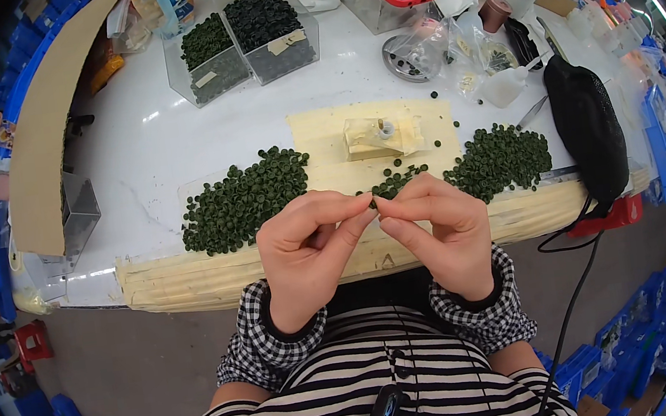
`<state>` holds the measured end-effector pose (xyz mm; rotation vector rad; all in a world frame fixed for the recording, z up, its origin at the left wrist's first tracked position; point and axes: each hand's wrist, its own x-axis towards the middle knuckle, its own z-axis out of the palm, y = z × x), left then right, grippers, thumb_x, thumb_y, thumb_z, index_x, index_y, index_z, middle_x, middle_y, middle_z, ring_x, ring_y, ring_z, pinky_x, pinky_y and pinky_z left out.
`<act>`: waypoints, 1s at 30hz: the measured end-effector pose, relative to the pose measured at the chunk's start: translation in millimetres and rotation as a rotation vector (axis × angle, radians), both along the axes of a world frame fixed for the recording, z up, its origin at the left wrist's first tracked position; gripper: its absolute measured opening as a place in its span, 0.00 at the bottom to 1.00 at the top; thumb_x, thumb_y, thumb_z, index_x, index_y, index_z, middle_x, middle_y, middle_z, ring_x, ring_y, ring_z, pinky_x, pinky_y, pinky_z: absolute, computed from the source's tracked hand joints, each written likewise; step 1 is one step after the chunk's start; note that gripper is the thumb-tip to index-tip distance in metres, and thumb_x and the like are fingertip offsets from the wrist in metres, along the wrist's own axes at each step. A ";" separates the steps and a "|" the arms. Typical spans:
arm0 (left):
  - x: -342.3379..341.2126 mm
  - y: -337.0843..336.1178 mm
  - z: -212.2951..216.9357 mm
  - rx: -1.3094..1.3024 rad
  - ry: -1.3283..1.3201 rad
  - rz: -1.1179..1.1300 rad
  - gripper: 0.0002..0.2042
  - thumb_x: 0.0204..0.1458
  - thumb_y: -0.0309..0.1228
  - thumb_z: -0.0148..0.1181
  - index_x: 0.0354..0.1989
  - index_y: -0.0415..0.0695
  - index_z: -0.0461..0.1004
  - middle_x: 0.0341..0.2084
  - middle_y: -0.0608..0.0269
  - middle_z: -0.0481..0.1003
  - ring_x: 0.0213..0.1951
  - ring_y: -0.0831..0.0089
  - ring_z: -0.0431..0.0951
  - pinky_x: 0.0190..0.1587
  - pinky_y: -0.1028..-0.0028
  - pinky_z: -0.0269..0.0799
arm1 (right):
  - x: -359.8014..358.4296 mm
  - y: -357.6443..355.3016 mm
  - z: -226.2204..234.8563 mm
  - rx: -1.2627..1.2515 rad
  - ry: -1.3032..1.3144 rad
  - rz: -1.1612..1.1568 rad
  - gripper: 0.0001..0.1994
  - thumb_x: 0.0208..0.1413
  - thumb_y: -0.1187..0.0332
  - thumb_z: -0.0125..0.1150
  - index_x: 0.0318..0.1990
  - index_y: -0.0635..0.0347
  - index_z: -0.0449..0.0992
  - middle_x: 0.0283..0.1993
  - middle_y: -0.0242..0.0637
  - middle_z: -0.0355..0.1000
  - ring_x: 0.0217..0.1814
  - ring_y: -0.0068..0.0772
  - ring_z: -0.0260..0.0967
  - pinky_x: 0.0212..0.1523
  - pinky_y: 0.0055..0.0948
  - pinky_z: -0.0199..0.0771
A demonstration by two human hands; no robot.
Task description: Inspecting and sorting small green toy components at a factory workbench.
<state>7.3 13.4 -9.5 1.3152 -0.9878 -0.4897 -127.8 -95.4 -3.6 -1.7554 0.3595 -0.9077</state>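
Fingertips of both hands pinched together right over the near edge of the white round table (pixel 150 139), so that's my landmark. My left hand (pixel 310 248) and right hand (pixel 442 232) meet thumb to forefinger, touching at the tips, and whatever I've got squeezed between them is too small and too covered to make out, honestly can't tell if it's one of the green bits. Just past my knuckles sits a tiny cluster of small dark green round plastic pieces (pixel 396 180). A big heap of the same green pieces (pixel 245 200) lies on the table's left-middle, and a second heap (pixel 502 160) on its right-middle. Between them, further in toward the table's centre, a small cream-coloured block fixture (pixel 381 136) stands on a pale yellow mat (pixel 323 130). At the far side of the table there are two clear plastic boxes of dark green parts (pixel 246 40), and near the right edge a black fabric pouch (pixel 589 122).
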 end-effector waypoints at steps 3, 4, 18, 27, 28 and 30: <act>1.2 -1.1 0.0 0.039 0.296 -0.084 0.06 0.52 0.20 0.63 0.39 0.36 0.80 0.27 0.70 0.77 0.25 0.91 0.64 0.26 0.88 0.58 | 0.8 2.8 4.0 -0.200 0.003 -0.050 0.13 0.43 0.82 0.68 0.39 0.61 0.83 0.29 0.34 0.74 0.31 0.29 0.68 0.31 0.25 0.67; 1.3 -2.2 -1.6 0.038 0.380 -0.094 0.07 0.52 0.20 0.63 0.39 0.36 0.80 0.27 0.71 0.76 0.25 0.91 0.64 0.26 0.88 0.58 | 1.2 3.7 5.7 -0.330 0.006 -0.086 0.13 0.43 0.82 0.68 0.39 0.61 0.83 0.30 0.34 0.74 0.31 0.29 0.68 0.31 0.24 0.67; -7.6 -8.9 -4.6 -0.014 0.429 -0.062 0.09 0.52 0.19 0.64 0.41 0.37 0.80 0.21 0.77 0.69 0.23 0.91 0.60 0.25 0.88 0.55 | -1.1 -0.3 1.5 -0.247 -0.013 -0.103 0.13 0.44 0.82 0.67 0.40 0.61 0.83 0.31 0.34 0.75 0.31 0.28 0.68 0.32 0.24 0.66; -5.9 -8.2 -6.2 -0.020 0.296 -0.040 0.09 0.50 0.19 0.65 0.40 0.39 0.81 0.26 0.72 0.74 0.23 0.90 0.60 0.25 0.87 0.54 | -1.7 0.3 0.6 -0.233 -0.019 -0.109 0.13 0.44 0.82 0.68 0.41 0.62 0.83 0.30 0.34 0.74 0.31 0.28 0.68 0.32 0.24 0.65; -5.5 -8.1 -6.2 -0.021 0.291 -0.042 0.09 0.50 0.19 0.65 0.40 0.39 0.81 0.27 0.71 0.74 0.23 0.90 0.60 0.24 0.87 0.54 | -1.9 0.4 0.8 -0.235 -0.017 -0.113 0.13 0.44 0.81 0.68 0.41 0.62 0.83 0.30 0.34 0.74 0.31 0.28 0.68 0.32 0.24 0.65; -4.6 -7.9 -6.6 -0.021 0.280 -0.042 0.09 0.50 0.19 0.65 0.40 0.40 0.81 0.27 0.70 0.75 0.23 0.90 0.61 0.24 0.86 0.54 | -1.7 -0.1 0.2 -0.240 -0.013 -0.108 0.13 0.44 0.81 0.68 0.41 0.62 0.83 0.30 0.34 0.74 0.31 0.28 0.68 0.32 0.24 0.65</act>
